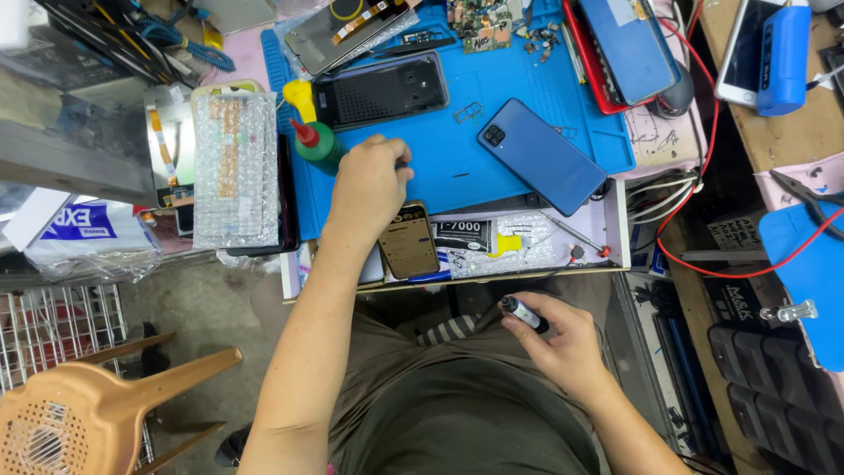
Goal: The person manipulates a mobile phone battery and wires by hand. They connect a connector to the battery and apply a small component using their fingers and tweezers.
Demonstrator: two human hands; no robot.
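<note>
My left hand [367, 183] rests curled on the blue work mat [457, 167], fingers closed around something small and dark that I cannot identify. It sits just below an opened black phone body [380, 91] and beside a green bottle with a red tip [315, 143]. A phone with a lit screen [408, 241] lies just below that hand. My right hand [558, 343] is down over my lap, holding a small black and silver pen-like tool [524, 313]. A blue phone [541, 156] lies face down on the mat to the right.
A bubble-wrapped part [235, 169] lies left of the mat. Circuit boards and small parts [479, 25] sit at the mat's far edge. Red wires [703, 176] trail at the right. A tan plastic chair [79, 413] stands at lower left.
</note>
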